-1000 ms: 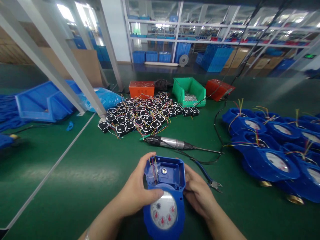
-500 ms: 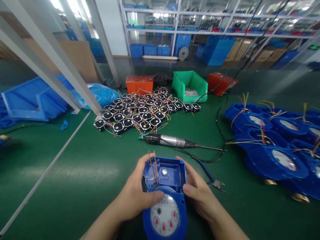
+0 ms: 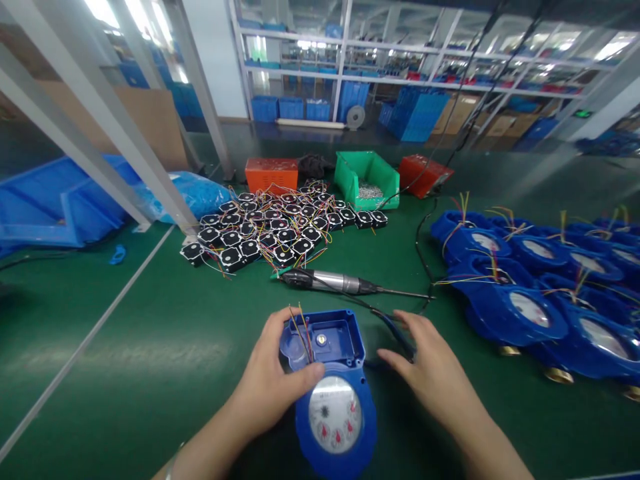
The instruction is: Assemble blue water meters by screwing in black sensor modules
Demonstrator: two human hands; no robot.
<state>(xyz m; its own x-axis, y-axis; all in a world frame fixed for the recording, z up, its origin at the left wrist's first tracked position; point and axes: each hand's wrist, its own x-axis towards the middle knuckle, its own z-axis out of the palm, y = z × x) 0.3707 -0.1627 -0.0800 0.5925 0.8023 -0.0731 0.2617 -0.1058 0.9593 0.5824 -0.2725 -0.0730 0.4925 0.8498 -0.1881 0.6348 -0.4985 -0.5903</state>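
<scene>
A blue water meter [image 3: 367, 417] with a white dial and an open rectangular compartment lies in front of me. Thin wires [image 3: 305, 337] rise from the compartment's left side. My left hand [image 3: 277, 373] grips the meter's left edge, thumb across the part between compartment and dial. To the right of the meter, my right hand [image 3: 425, 363] is off it, thumb and fingers apart. Pliers with dark blue handles [image 3: 397, 328] lie beside and partly behind the right hand; their jaws are hidden. An electric screwdriver [image 3: 335, 282] rests on the green surface beyond the meter.
Many black modules [image 3: 270, 230] with coloured wires are heaped behind the screwdriver. A green bin [image 3: 350, 177] of small metal parts stands beyond, between orange boxes [image 3: 271, 175]. Several blue meters [image 3: 510, 313] crowd the right side. A black cable [image 3: 420, 247] crosses the surface.
My right hand has let go of the meter's right side and moved right, opening near the pliers. My left hand still holds the meter. The view has shifted slightly to the right.
</scene>
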